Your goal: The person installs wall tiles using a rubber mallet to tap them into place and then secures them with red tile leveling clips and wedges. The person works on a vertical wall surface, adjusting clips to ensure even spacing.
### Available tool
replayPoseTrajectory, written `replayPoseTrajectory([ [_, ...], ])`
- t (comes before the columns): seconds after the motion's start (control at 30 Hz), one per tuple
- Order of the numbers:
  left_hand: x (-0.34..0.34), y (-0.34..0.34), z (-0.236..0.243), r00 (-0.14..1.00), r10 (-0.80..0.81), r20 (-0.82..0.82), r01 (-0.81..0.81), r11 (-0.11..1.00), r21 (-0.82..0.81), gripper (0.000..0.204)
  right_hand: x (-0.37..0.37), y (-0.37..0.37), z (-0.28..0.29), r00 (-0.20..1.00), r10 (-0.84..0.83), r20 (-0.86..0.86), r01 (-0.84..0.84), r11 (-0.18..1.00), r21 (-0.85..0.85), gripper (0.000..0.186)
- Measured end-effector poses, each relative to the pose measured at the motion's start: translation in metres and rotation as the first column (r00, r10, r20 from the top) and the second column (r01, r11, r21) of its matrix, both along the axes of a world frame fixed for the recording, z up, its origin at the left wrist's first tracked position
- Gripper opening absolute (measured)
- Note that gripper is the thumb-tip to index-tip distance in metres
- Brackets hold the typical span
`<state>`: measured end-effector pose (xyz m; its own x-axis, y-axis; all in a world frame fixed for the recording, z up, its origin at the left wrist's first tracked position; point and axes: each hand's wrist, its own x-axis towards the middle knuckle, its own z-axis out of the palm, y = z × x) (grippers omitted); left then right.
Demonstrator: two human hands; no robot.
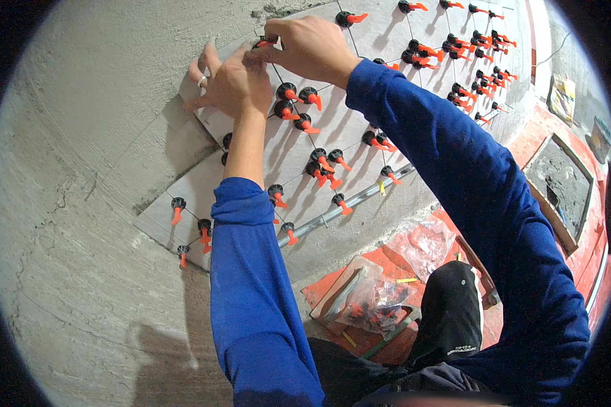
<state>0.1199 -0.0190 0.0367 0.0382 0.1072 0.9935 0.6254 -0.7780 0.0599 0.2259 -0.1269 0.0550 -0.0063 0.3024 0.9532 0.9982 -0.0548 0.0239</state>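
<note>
Grey tiles (251, 146) cover part of the wall, with black-and-red tile leveling clips (286, 92) standing in the joints between them. Up at the top edge of the tiling, the thumb and fingers of my right hand (316, 49) pinch the red handle of a tile leveling clip (263, 43). My left hand (236, 85) lies against the upper left tile beside that clip, its fingers spread over the tile's outer edge and a ring on one finger. Part of the pinched clip is hidden by my fingers.
Bare rough plaster (88, 149) fills the left. A metal rail (339, 210) runs under the lowest tiles. On the red floor covering lie a clear plastic bag (373, 298) of clips and a framed mortar tray (560, 183). A dark bucket (599, 139) stands far right.
</note>
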Motion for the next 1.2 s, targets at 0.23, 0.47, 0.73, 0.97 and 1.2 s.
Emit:
replayPoseTrajectory([
  [0.23,-0.001,0.007,0.0,0.994,-0.11,0.006,0.11,0.993,-0.039,0.069,0.007,-0.008,-0.003,0.984,0.049,0.169,-0.066,0.994,0.09,0.032],
  [0.47,0.0,0.001,0.001,1.0,-0.025,0.016,0.025,1.0,-0.016,0.042,0.006,0.003,0.003,0.997,0.036,0.073,-0.032,0.998,-0.05,0.027],
  [0.73,-0.001,-0.004,0.001,0.999,0.037,-0.025,-0.038,0.996,-0.078,0.026,0.004,-0.007,-0.003,0.969,0.19,-0.156,-0.21,0.969,-0.127,0.03],
  [0.97,0.0,-0.003,-0.003,0.999,-0.032,0.026,0.032,0.999,0.019,0.027,0.012,-0.014,-0.001,0.955,0.138,0.262,-0.149,0.989,0.022,0.027],
  [1.2,0.0,-0.004,0.0,1.0,-0.011,0.017,0.011,1.0,-0.009,0.023,0.007,-0.002,0.003,0.987,0.069,0.144,-0.063,0.997,-0.047,0.026],
])
